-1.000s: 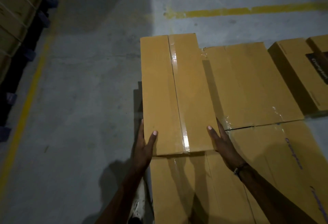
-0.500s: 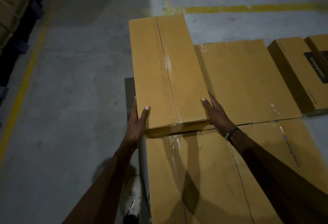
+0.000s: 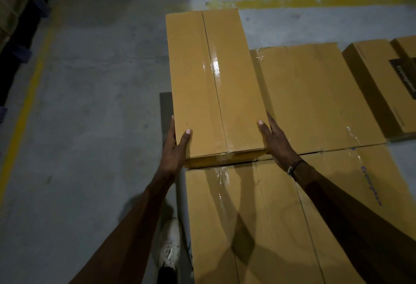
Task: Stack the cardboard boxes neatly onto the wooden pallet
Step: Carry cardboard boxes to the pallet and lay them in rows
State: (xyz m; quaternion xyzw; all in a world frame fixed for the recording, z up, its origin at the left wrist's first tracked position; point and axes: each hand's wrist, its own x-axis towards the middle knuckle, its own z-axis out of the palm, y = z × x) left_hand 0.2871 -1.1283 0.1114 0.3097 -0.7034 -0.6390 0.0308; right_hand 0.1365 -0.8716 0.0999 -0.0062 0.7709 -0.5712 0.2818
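Long cardboard box (image 3: 216, 85) held lengthwise, running from near to far, taped seam down its top; its near end sits above the gap between two flatter boxes, its near underside lifted clear of them, edge in shadow.

Left hand (image 3: 174, 146) clamped on the box's near-left corner; thumb over the top face, fingers flat down the left side; right hand (image 3: 275, 139) clamped on the near-right corner, thumb on top, fingers along the right side; a dark band at the right wrist (image 3: 293, 168).

Beneath and to the right: far box (image 3: 315, 94) with torn tape at its left corner, lying flat just beside the held box; near box (image 3: 270, 227) flat, taped, purple lettering near its right edge, arm shadows across it; the two meet edge to edge.

Further right, a separate box (image 3: 378, 85) with a dark label, apart from the far box; a sliver of another at the frame's right edge.

Pallet not visible; cannot tell what the flat boxes rest on.

Grey concrete floor (image 3: 90, 103); yellow painted line (image 3: 315, 2) across the far side, another down the left; white shoe (image 3: 168, 245) near the left forearm; strapped goods at the far left, dim.
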